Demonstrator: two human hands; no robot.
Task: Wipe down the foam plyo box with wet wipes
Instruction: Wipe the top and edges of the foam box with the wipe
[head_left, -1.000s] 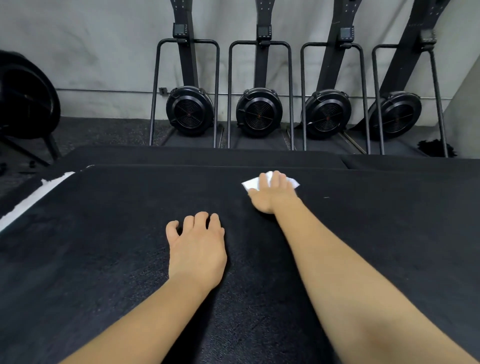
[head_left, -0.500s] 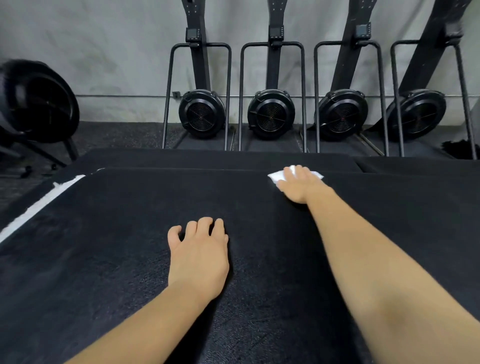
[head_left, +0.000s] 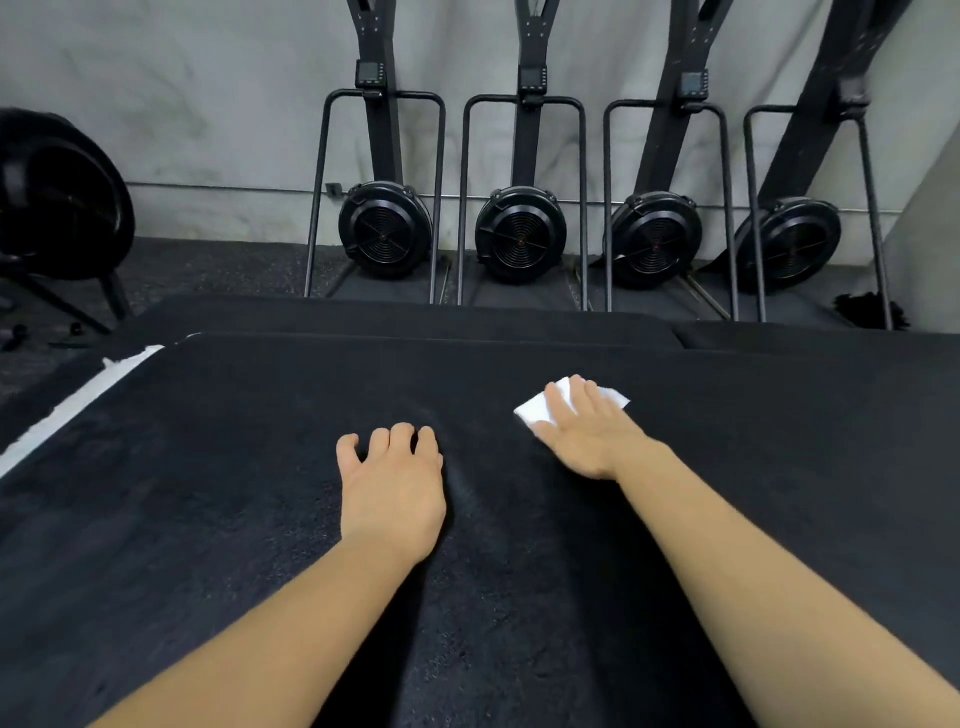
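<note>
- The foam plyo box (head_left: 260, 519) looks matt black to me, with a fine grainy texture.
- The wet wipe (head_left: 535, 413) under my right hand (head_left: 587, 436) is a thin, smooth white sheet.
- The tube frames (head_left: 319, 197) look like black metal with a slight sheen.
- The fan housings (head_left: 384, 228) look like glossy black plastic.
- The wall (head_left: 208, 104) is matt grey and smudged.

Wide black box (head_left: 208, 519) top, free to the left and right of the left hand (head_left: 392, 491) and right hand (head_left: 584, 431) resting mid-box. Beyond the box's far edge: a lower pad (head_left: 395, 319), then four upright rowers (head_left: 519, 234) along the wall.
</note>
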